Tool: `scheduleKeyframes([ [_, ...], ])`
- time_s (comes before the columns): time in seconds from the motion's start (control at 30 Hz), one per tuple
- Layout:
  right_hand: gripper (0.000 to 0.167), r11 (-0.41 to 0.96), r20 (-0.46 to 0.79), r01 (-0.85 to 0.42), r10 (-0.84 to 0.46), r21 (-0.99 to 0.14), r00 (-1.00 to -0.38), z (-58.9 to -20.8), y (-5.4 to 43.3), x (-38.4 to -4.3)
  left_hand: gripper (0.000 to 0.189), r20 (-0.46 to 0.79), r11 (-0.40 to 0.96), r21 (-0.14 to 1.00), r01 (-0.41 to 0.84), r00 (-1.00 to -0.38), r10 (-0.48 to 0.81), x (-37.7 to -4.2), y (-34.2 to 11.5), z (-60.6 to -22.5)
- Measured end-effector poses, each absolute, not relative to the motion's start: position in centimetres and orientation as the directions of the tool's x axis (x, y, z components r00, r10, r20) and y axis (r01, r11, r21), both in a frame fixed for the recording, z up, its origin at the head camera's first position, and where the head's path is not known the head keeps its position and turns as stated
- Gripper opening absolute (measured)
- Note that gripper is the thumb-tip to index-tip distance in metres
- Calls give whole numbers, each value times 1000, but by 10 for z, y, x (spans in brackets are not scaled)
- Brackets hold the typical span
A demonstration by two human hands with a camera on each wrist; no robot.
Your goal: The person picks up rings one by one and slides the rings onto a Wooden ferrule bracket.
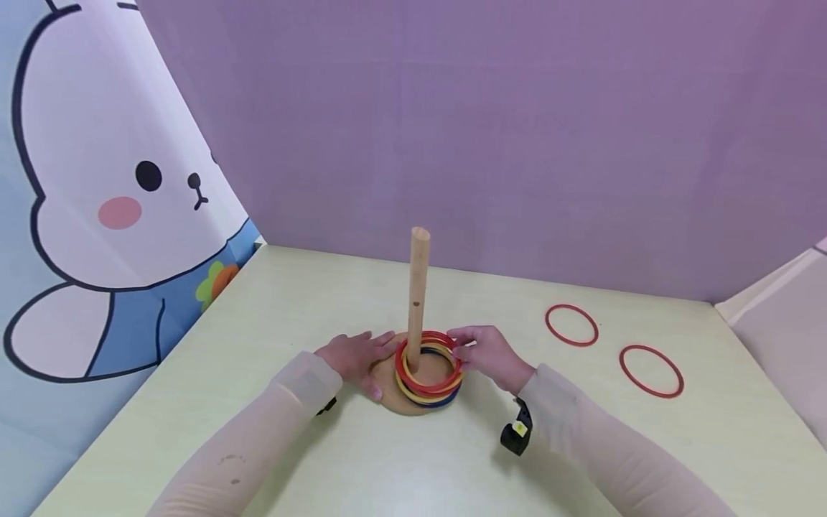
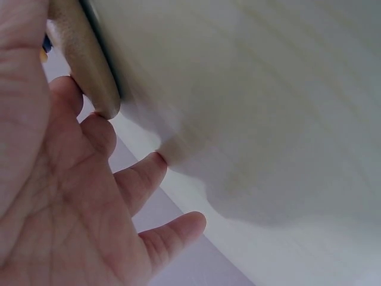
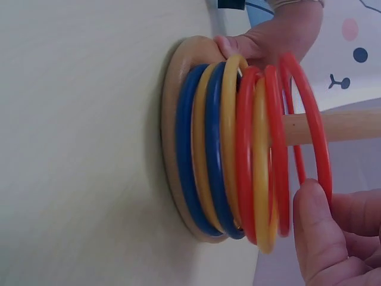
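A wooden peg (image 1: 418, 280) stands upright on a round wooden base (image 1: 386, 391), with red, yellow and blue rings stacked around it. My left hand (image 1: 352, 357) rests against the left edge of the base, fingers mostly straight; the left wrist view shows its palm beside the base rim (image 2: 89, 65). On the right, my right hand (image 1: 487, 352) pinches the topmost red ring (image 3: 308, 89) between thumb and fingers. That ring encircles the peg and tilts a little above the stack. Below it lie more rings, with a blue ring (image 3: 189, 149) lowest on the base.
Two loose red rings lie flat on the table to the right, the nearer ring (image 1: 665, 396) and the farther ring (image 1: 579, 344). A purple backdrop (image 1: 491, 143) rises behind the pale table (image 1: 413, 474). A cartoon-printed cloth (image 1: 84, 165) hangs at the left.
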State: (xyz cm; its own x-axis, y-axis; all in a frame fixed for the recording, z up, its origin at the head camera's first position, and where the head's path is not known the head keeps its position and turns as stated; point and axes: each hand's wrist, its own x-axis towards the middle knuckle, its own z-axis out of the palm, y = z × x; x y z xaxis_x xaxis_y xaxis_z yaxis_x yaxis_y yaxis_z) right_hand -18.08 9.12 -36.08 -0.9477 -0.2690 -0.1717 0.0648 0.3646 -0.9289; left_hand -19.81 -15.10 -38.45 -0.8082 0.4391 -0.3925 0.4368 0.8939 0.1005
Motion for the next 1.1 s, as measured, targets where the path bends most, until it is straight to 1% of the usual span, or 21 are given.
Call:
scheduleKeyframes([
  [0.13, 32, 379, -185, 76, -258, -922, -948, -362, 92, -181, 100, -394, 891, 77, 447, -807, 440, -199, -150, -386],
  [0.23, 31, 389, -180, 70, -253, -919, -951, -363, 94, -182, 100, -395, 891, 84, 445, -806, 440, -199, -150, -387],
  [0.5, 26, 476, -200, 82, -202, -875, -959, -367, 95, -185, 100, -392, 889, 90, 450, -804, 447, -198, -150, -386],
  [0.77, 30, 497, -201, 60, -234, -865, -951, -367, 109, -194, 100, -389, 894, 116, 432, -809, 441, -196, -152, -382],
  [0.87, 33, 534, -190, 30, -248, -845, -950, -366, 125, -202, 100, -386, 893, 118, 434, -808, 444, -196, -152, -380],
  [0.93, 35, 565, -165, -13, -263, -825, -951, -366, 138, -208, 99, -387, 895, 117, 430, -811, 439, -196, -152, -380],
  [1.03, 36, 608, -104, -91, -278, -789, -955, -365, 163, -216, 99, -387, 898, 117, 423, -814, 434, -197, -150, -380],
  [1.1, 35, 663, -49, -166, -293, -730, -955, -364, 180, -219, 99, -383, 896, 117, 427, -813, 438, -198, -148, -382],
])
